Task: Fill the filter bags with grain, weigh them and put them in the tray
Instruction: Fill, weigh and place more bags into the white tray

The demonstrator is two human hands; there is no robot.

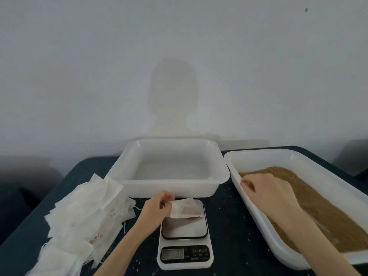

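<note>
My left hand [157,207] pinches the open end of a white filter bag [186,209] that holds some brown grain; the bag lies across the far edge of the white kitchen scale [185,236]. My right hand [268,192] reaches into the brown grain [318,208] inside the white tray on the right [256,212], fingers curled down into the grain at its near-left wall. An empty white tray [171,186] stands behind the scale.
A loose heap of empty filter bags [85,220] covers the table's left side. Stray grains dot the dark blue table [227,226] around the scale. A plain wall rises right behind the trays.
</note>
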